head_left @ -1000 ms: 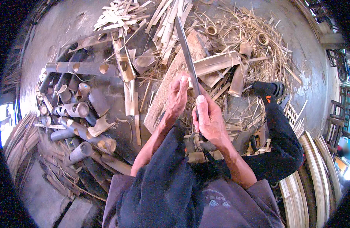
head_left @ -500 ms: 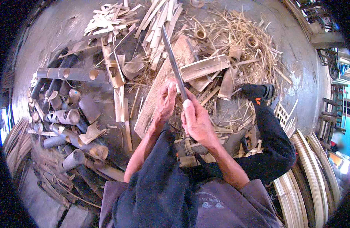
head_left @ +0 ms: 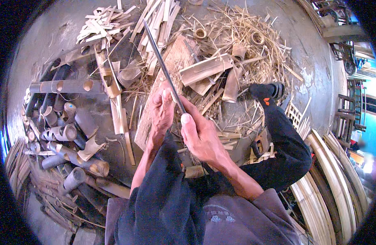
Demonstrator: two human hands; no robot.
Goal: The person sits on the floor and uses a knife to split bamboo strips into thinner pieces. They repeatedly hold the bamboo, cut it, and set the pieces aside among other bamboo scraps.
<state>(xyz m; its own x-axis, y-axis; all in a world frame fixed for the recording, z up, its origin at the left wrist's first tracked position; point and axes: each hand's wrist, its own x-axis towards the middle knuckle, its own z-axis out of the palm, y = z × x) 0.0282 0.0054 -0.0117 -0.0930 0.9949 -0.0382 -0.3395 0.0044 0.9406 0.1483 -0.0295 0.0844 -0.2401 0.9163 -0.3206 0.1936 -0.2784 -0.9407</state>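
We saw a long, narrow metal knife [head_left: 165, 72], smooth and grey, slanting up and leftward from the right hand [head_left: 199, 136], which was wrapped around its grip with the thumb on top. The left hand [head_left: 160, 107] was curled narrow just beside the blade, pinching a pale piece [head_left: 173, 96] (too small for us to tell its exact shape). Beyond lay a rough brown plank [head_left: 184, 50], a trough of split bamboo [head_left: 206, 69] and a brown bamboo tube [head_left: 232, 86]. Dry, tangled shavings [head_left: 273, 51] spread over the floor [head_left: 308, 53], flat pale strips [head_left: 165, 22] fanned out ahead, and round, holed bamboo poles [head_left: 73, 87] were stacked leftward. The knife crossed in front of the plank, and a bent black trouser leg [head_left: 286, 161] hid floor at the right.
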